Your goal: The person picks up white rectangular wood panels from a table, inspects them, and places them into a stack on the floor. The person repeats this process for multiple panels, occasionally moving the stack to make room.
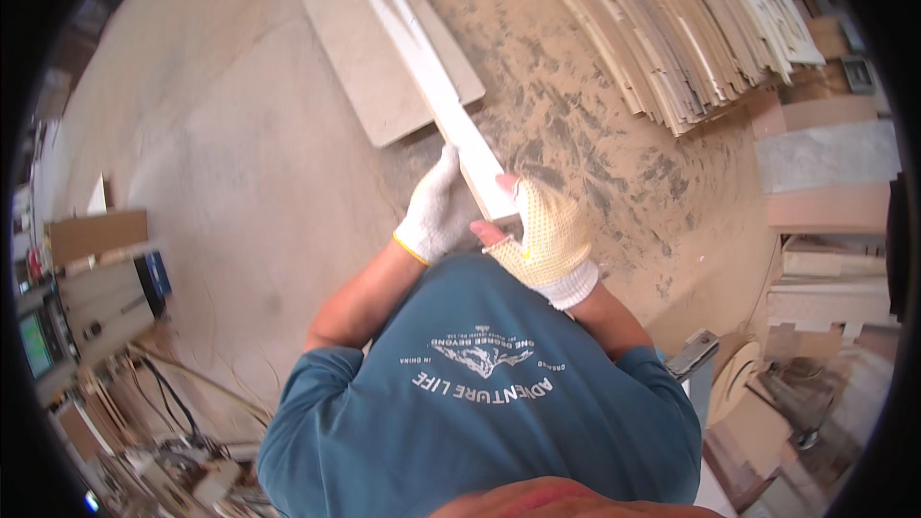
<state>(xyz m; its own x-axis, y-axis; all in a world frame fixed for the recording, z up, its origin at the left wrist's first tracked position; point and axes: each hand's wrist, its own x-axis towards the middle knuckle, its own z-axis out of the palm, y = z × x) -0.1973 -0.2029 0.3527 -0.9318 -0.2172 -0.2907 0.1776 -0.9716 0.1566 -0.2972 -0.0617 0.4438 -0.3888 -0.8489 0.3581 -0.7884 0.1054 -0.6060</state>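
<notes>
A worker in a blue-green T-shirt handles what look like two long white strips above a dusty floor. The strips lie close together at the near end, in front of the worker's waist, and splay apart over a flat beige board — whether they rest on it cannot be told. The gloved left hand is against their left edge, its fingers partly hidden, so its grip cannot be judged. The right hand, with bare fingertips showing, meets the near end at its right corner; how firmly it holds is unclear. Steady handling would seem to call for an even, light hold at both edges, the near ends kept flush and the splayed tips watched — long, thin pieces may flex or slide. Stacked wooden strips lie at upper right.
</notes>
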